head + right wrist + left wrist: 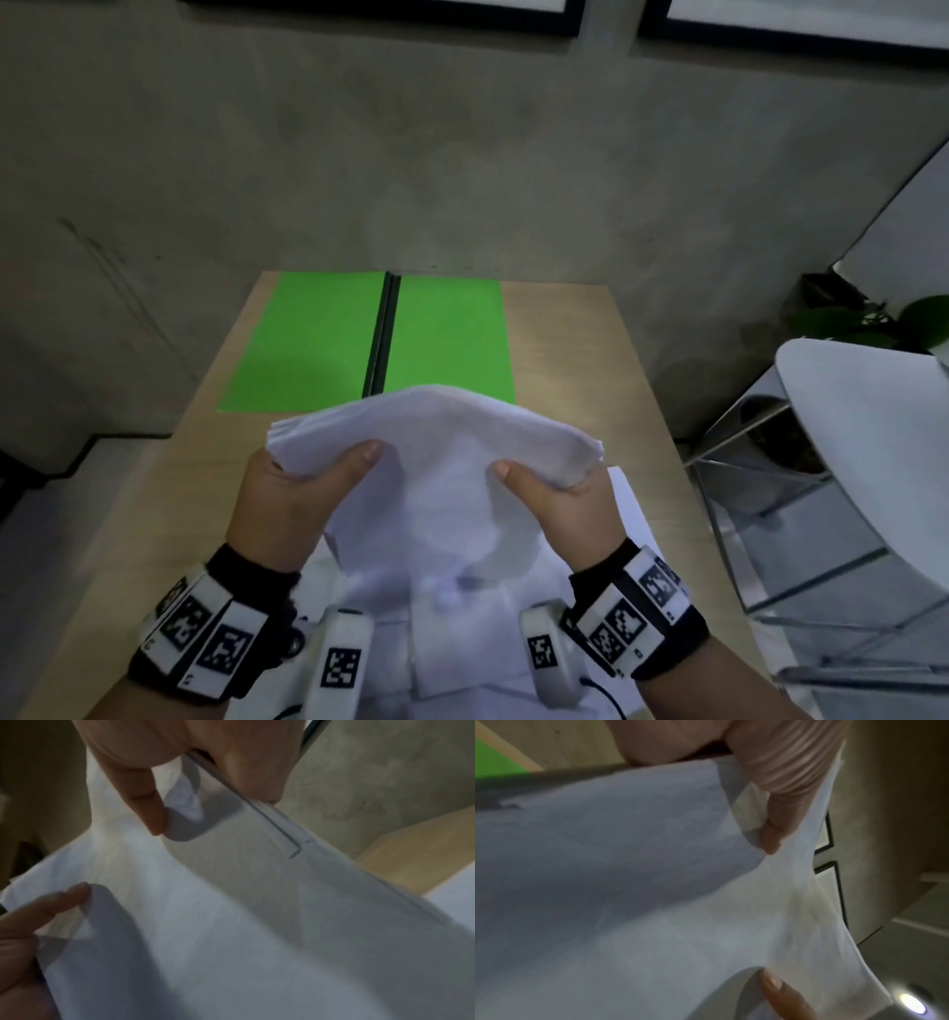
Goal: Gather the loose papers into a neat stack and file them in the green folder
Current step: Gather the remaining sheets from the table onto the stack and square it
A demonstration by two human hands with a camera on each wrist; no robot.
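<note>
White papers (431,442) sag in a bowed stack held up over the near part of the wooden table (560,349). The left hand (287,493) pinches one end and the right hand (560,503) the other, thumbs on the near face, fingers (780,780) curled behind the sheets. Past them the green folder (308,344) lies open and flat on the table. One loose sheet (629,506) lies under the right wrist.

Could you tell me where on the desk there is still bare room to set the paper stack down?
Bare wood lies right of the green folder and along the desk's left edge. The near end is crowded: loose sheets under both hands and the stack.
</note>
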